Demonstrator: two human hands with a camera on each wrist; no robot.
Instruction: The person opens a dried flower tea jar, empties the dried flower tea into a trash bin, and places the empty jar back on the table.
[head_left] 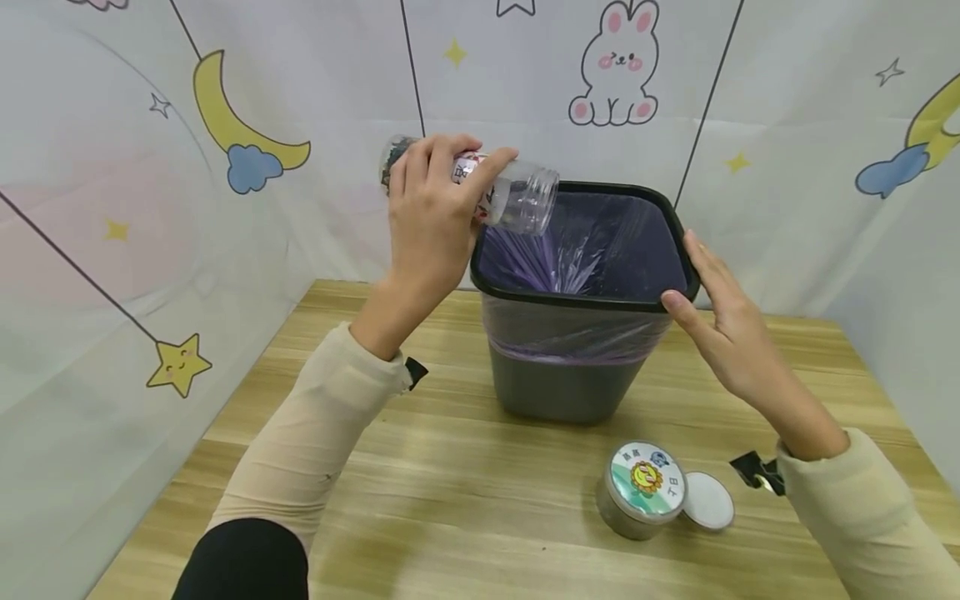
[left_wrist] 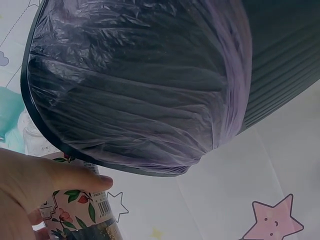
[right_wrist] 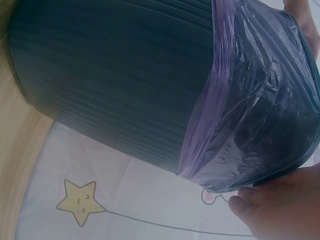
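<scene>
My left hand [head_left: 435,196] grips a clear plastic jar [head_left: 525,200] with a floral label, its fingers over the top. The jar lies almost level, its uncapped mouth above the left rim of a dark trash bin [head_left: 558,387]. Dark contents sit at the jar's far-left base; their kind is unclear. A translucent purple bag [head_left: 577,329] lines the bin and folds over its rim. At the right front corner, my right hand [head_left: 731,337] rests on the rim, fingers fairly straight and thumb apart. The left wrist view shows the label [left_wrist: 85,205] under my thumb.
In front of the bin stands a round tin [head_left: 637,492] with a sunflower picture on top. A white disc-shaped lid [head_left: 708,502] lies beside it on the wood-grain table [head_left: 450,500]. A printed fabric backdrop [head_left: 337,92] encloses the back and sides.
</scene>
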